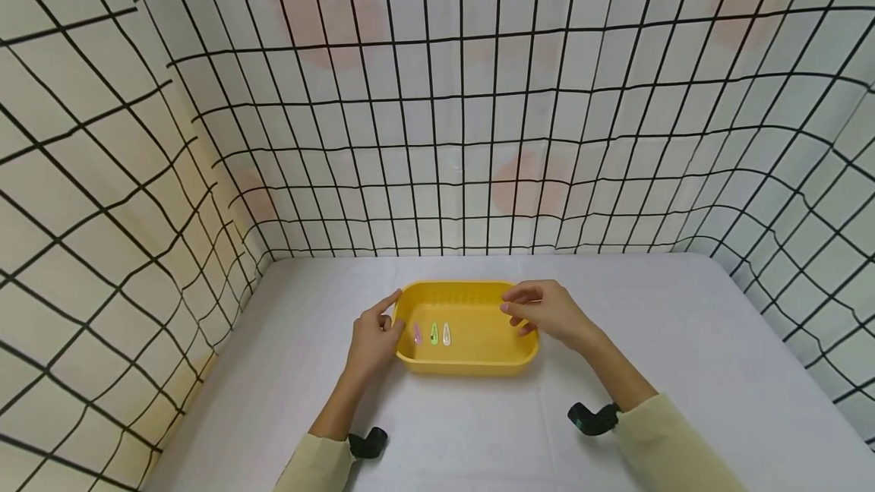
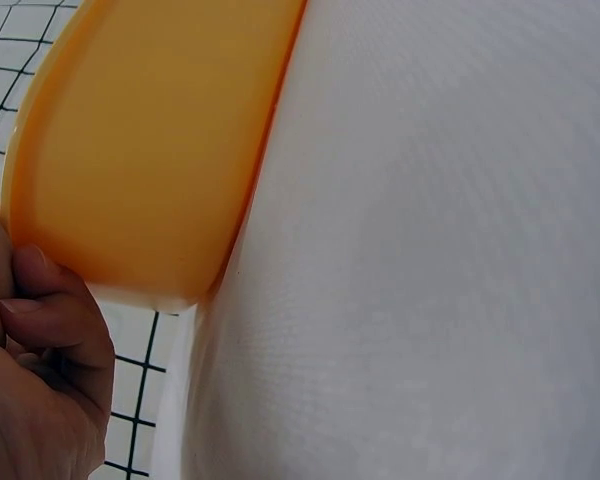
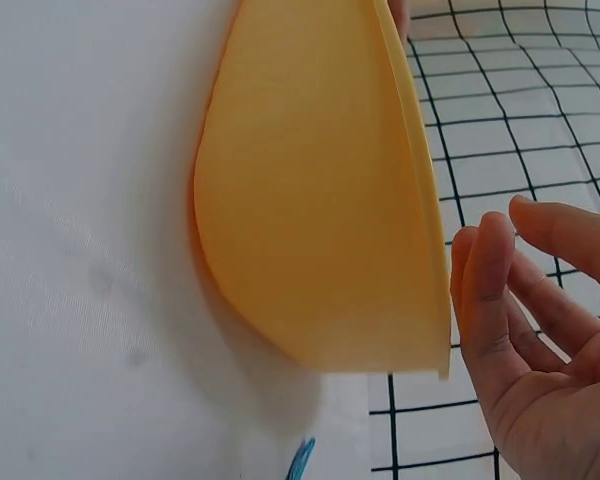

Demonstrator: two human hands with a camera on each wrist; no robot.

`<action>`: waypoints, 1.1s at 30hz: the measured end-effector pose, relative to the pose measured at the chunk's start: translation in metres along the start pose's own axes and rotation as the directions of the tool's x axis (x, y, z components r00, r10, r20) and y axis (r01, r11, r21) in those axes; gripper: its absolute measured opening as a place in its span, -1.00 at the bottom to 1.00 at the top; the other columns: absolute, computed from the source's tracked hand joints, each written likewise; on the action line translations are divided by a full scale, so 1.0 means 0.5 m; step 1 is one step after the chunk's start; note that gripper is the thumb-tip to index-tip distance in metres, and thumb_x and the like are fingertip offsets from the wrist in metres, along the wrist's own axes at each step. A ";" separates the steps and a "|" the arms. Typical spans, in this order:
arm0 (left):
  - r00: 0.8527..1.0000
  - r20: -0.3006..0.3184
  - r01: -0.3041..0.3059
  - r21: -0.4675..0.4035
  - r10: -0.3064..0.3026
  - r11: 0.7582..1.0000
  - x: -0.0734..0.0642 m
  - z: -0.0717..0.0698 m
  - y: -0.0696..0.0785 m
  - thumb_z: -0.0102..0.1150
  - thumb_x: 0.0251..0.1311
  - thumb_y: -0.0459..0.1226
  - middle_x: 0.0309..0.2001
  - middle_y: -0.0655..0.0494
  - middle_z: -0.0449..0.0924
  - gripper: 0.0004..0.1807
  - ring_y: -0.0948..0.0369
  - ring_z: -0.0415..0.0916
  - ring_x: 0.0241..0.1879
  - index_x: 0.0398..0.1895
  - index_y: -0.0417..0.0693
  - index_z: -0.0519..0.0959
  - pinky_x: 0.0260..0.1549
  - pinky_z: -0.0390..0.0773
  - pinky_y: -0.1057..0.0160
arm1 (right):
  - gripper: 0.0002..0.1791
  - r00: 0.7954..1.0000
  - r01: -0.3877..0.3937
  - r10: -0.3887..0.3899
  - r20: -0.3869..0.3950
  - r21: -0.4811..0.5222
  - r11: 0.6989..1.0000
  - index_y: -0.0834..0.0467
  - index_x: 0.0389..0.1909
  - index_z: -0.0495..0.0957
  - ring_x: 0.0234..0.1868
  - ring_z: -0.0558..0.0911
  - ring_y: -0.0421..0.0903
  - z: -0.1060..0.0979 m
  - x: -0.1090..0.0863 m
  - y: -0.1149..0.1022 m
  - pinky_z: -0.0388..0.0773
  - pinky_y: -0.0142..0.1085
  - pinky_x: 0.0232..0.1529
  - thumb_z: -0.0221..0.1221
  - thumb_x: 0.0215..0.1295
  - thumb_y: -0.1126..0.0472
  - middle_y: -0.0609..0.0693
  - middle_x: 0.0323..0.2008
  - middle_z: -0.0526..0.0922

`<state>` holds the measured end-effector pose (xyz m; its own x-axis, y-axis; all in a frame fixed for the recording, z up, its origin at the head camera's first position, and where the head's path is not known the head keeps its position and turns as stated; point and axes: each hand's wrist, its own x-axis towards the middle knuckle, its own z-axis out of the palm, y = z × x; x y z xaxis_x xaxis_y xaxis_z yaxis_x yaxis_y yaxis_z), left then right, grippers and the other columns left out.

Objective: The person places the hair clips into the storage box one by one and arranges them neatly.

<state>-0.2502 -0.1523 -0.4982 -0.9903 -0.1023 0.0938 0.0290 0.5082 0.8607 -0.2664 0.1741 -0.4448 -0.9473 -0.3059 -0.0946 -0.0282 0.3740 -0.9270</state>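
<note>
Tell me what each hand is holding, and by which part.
The left hand holds the yellow tray by the rim at its left end. Nothing shows held in the right hand, which is at the tray's right end.

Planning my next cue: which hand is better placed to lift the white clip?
Probably the right hand: it looks empty, by the yellow tray. The left hand, though nearer the white clip, grips the tray's rim.

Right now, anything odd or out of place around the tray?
Only a blue sliver at the bottom edge of the right wrist view: its colour matches nothing around it, and it's too cut off to identify. The yellow tray looks intact, with three hair clips in a row inside.
</note>
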 end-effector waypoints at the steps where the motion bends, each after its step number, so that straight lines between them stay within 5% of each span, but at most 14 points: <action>1: 1.000 0.001 0.000 -0.003 0.000 1.000 -0.001 0.000 0.001 0.15 0.21 -0.39 -0.71 0.20 0.21 -0.34 0.26 0.12 -0.71 0.43 0.12 0.50 -0.71 0.22 0.40 | -0.55 1.000 -0.004 0.004 -0.004 0.003 1.000 0.29 0.08 0.64 -0.14 0.73 0.20 -0.006 -0.002 0.003 0.75 -0.19 -0.24 0.37 0.31 0.07 0.32 -0.05 0.71; 23: 1.000 -0.017 0.012 0.010 -0.012 1.000 0.002 -0.004 0.001 0.16 0.21 -0.38 -0.69 0.19 0.22 -0.34 0.26 0.13 -0.70 0.43 0.15 0.51 -0.70 0.24 0.41 | -0.46 0.990 -0.041 0.030 -0.137 -0.075 0.996 0.32 0.18 0.57 -0.07 0.71 0.13 -0.136 -0.053 0.071 0.74 -0.10 -0.08 0.31 0.37 0.01 0.31 0.04 0.69; 33: 1.000 -0.002 0.004 -0.008 -0.004 1.000 -0.002 -0.001 -0.003 0.15 0.21 -0.38 -0.69 0.19 0.21 -0.34 0.27 0.12 -0.71 0.43 0.16 0.51 -0.71 0.23 0.41 | -0.47 0.987 -0.049 0.031 -0.156 -0.112 0.992 0.39 0.21 0.53 -0.08 0.74 0.11 -0.170 -0.075 0.116 0.73 -0.29 -0.12 0.26 0.42 0.08 0.35 0.09 0.68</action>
<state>-0.2492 -0.1534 -0.4991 -0.9902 -0.1062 0.0909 0.0257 0.5012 0.8650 -0.2594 0.2814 -0.4640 -0.9859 -0.1539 -0.0653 -0.0177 0.4845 -0.8746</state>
